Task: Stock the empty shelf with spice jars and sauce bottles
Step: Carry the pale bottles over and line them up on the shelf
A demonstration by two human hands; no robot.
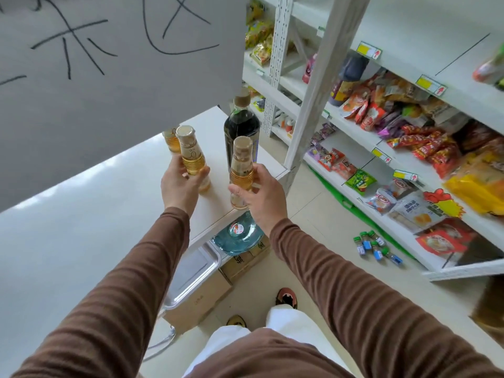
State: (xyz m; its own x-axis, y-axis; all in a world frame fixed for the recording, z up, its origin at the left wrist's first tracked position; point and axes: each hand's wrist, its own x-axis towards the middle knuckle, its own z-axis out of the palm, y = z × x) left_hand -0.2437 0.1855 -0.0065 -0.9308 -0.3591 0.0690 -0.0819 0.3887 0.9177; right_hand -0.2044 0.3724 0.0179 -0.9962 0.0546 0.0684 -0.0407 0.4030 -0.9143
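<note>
My left hand [180,184] grips a small amber bottle [191,155] with a tan cap, held over the white shelf board [90,227]. My right hand [261,195] grips a second amber bottle [241,170] near the shelf's front right corner. A tall dark sauce bottle [241,132] stands upright on the shelf behind them. Another amber bottle [171,139] stands further back, half hidden under a white paper sign [109,64]. Several small green-capped spice jars [375,245] lie on the floor to the right.
A white upright post [313,105] stands just right of the shelf. Snack packets fill the racks [381,148] on the right. Below the shelf sit a blue water jug [237,237], a metal tray [191,276] and cardboard boxes [199,301].
</note>
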